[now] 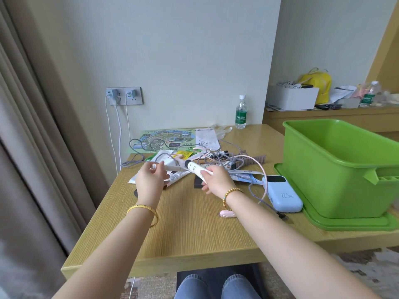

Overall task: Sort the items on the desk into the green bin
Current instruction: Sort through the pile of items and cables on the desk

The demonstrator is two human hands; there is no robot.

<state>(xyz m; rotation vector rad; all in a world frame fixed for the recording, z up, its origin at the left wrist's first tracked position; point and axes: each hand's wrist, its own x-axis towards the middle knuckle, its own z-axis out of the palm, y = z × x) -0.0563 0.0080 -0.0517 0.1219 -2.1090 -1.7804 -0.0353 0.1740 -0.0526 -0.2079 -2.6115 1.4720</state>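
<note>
Head view: right hand (213,180) grip clamped on white tube (196,169); left hand (150,180) pinches small cap (152,167)

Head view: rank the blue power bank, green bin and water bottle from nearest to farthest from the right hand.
From the right hand:
1. Blue power bank, just to its right.
2. Green bin, further right.
3. Water bottle, at the desk's back edge.

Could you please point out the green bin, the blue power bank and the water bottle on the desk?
green bin (336,169), head view, its front wall.
blue power bank (282,194), head view, its top face.
water bottle (241,116), head view, its green label.
</note>
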